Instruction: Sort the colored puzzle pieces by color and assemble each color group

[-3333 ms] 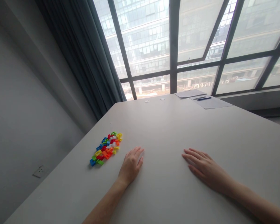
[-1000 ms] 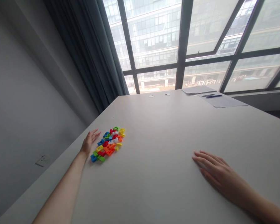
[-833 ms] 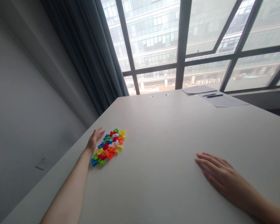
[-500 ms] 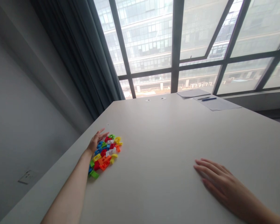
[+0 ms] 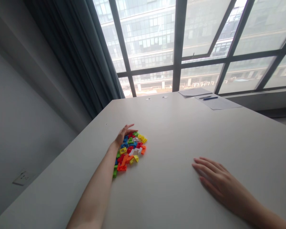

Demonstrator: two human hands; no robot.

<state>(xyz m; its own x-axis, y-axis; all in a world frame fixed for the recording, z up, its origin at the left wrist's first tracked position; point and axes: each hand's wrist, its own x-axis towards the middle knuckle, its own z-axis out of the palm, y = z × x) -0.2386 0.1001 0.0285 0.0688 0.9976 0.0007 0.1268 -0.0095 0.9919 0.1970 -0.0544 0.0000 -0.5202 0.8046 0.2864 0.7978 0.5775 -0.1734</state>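
A loose heap of colourful plastic building blocks (image 5: pixel 130 149) lies on the white table (image 5: pixel 162 190), left of centre. Red, blue, green, yellow, orange and white pieces are mixed in it. Along the heap's left side, my left hand (image 5: pixel 124 133) and forearm rest against the blocks, the fingers stretched out round its far edge. That hand grips no block. My right hand (image 5: pixel 216 178) lies palm down on the table to the right, apart from the blocks, its fingers extended and holding nothing.
Sheets of paper (image 5: pixel 225 104) with a dark blue pen (image 5: pixel 210 98) on them lie at the far right of the table. Windows (image 5: pixel 152 47) stand behind its far edge. A dark curtain (image 5: pixel 85 57) hangs at the left, above a wall socket (image 5: pixel 22 178).
My left hand and forearm have swept right, and the heap of blocks has slid right with them across the table. My right hand has stayed nearly in place.
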